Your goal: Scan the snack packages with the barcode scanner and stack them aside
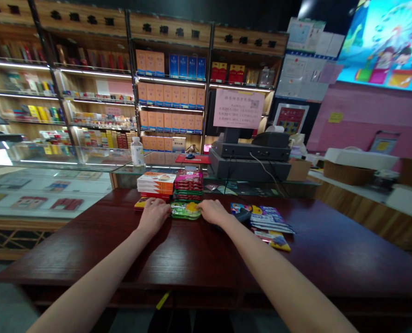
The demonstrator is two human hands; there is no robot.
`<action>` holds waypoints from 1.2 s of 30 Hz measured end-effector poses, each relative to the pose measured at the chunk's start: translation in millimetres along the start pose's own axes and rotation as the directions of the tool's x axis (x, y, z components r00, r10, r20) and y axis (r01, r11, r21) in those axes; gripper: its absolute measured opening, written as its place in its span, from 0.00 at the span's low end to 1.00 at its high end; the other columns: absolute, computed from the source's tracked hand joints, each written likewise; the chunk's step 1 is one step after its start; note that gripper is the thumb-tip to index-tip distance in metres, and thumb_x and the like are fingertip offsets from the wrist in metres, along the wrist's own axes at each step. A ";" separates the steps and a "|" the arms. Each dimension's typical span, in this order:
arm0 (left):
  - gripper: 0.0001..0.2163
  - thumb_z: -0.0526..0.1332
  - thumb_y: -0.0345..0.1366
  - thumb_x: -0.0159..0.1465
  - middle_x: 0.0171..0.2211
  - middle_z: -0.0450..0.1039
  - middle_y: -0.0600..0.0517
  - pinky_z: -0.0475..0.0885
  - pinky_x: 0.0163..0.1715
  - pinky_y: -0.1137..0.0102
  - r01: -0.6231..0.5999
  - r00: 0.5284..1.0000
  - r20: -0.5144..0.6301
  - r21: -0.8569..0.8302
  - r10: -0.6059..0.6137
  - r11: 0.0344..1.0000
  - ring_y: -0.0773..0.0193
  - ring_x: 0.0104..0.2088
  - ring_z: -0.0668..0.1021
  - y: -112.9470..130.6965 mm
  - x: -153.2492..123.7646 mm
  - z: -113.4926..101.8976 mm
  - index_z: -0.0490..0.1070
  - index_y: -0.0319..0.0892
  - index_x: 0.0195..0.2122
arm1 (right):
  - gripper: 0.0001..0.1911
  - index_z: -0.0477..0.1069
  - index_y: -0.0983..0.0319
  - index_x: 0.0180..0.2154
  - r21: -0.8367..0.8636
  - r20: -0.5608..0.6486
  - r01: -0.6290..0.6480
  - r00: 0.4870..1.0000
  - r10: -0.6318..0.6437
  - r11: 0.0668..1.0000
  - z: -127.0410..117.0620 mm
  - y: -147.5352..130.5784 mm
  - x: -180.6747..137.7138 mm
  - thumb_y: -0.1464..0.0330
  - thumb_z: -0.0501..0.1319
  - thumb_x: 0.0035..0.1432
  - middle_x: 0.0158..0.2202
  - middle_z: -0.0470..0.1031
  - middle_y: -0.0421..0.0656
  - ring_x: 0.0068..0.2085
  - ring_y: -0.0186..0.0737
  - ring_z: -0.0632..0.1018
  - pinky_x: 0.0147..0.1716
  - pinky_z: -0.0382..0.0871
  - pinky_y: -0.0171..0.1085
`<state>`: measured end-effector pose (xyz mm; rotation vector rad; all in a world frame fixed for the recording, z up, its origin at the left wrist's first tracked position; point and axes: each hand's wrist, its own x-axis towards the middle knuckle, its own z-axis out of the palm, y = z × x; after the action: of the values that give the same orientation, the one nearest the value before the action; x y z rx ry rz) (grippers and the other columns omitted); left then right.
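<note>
Both my arms reach forward over a dark red wooden counter (199, 259). My left hand (153, 214) and my right hand (213, 212) grip the two ends of a flat green and yellow packet (185, 210) that lies on the counter. The fingers of both hands are curled over its edges. Just behind the packet stands a stack of pink, red and green packets (188, 183). To its left is a stack of orange and white boxes (156, 183).
Blue and yellow packets (270, 222) lie fanned out right of my right hand. A black cash register (249, 159) with a pink notice stands behind. A plastic bottle (137, 151) sits on a glass display case at left. Shelves of boxed goods fill the back wall.
</note>
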<state>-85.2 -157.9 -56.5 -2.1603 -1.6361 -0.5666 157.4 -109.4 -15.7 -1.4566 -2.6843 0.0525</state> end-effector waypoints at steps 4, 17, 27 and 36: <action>0.10 0.56 0.30 0.62 0.39 0.80 0.47 0.60 0.52 0.54 -0.014 1.000 0.013 0.026 0.014 1.000 0.52 0.47 0.75 0.8 -0.5 -0.1 0.76 0.46 0.35 | 0.22 0.76 0.52 0.53 -0.011 -0.001 0.000 1.000 0.000 1.000 -0.6 0.2 -1.8 0.72 0.51 0.64 0.55 0.77 0.47 0.56 0.49 0.76 0.54 0.61 0.49; 0.11 0.53 0.29 0.63 0.42 0.78 0.46 0.62 0.50 0.56 -0.058 0.998 -0.032 0.085 0.061 0.995 0.51 0.47 0.74 34.7 19.2 -16.6 0.71 0.43 0.42 | 0.23 0.76 0.52 0.52 0.027 -0.149 -0.026 0.988 0.030 0.999 -14.0 27.8 -19.6 0.73 0.48 0.66 0.54 0.78 0.43 0.54 0.44 0.76 0.53 0.60 0.44; 0.11 0.53 0.40 0.68 0.45 0.78 0.47 0.60 0.55 0.56 -0.140 0.987 -0.090 -0.119 0.130 0.983 0.53 0.51 0.73 112.2 78.8 0.4 0.72 0.46 0.46 | 0.22 0.75 0.53 0.54 0.088 -0.209 -0.169 0.960 0.185 0.982 -21.7 108.8 -61.3 0.72 0.50 0.65 0.53 0.79 0.41 0.55 0.43 0.76 0.52 0.63 0.40; 0.11 0.56 0.40 0.67 0.47 0.78 0.49 0.55 0.61 0.54 -0.294 0.956 -0.061 -0.216 0.288 0.931 0.55 0.53 0.72 181.9 124.7 25.2 0.73 0.47 0.47 | 0.22 0.75 0.53 0.53 0.106 -0.213 -0.306 0.922 0.322 0.946 -13.0 178.4 -99.5 0.74 0.50 0.65 0.52 0.79 0.42 0.54 0.42 0.77 0.51 0.63 0.38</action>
<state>123.2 -89.9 -21.9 -2.4844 -1.2522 -0.7128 361.5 -95.7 -21.6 -1.7392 -2.2268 0.0007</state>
